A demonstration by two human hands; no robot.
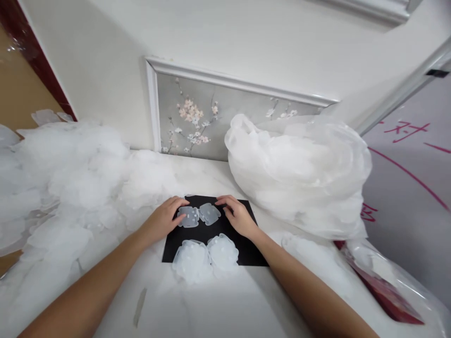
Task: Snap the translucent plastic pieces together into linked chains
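A black sheet [225, 237] lies on the white table in front of me. Near its far edge are two thin translucent plastic pieces side by side, a left piece [190, 217] and a right piece [210, 214], with small holes or spots. My left hand [165, 217] is at the left piece, its thumb over that piece's edge and its fingers apart. At the sheet's right side, my right hand [238, 217] has thumb and fingers parted, close to the right piece and holding nothing visible. Nearer me sit two thicker stacks of similar pieces, a left stack [192, 259] and a right stack [223, 253].
A large heap of translucent pieces [77, 173] covers the left side. A full clear plastic bag [299, 173] stands at the back right. Behind are a wall and a framed flower panel [192, 117]. A whiteboard [408, 178] with red writing rises on the right.
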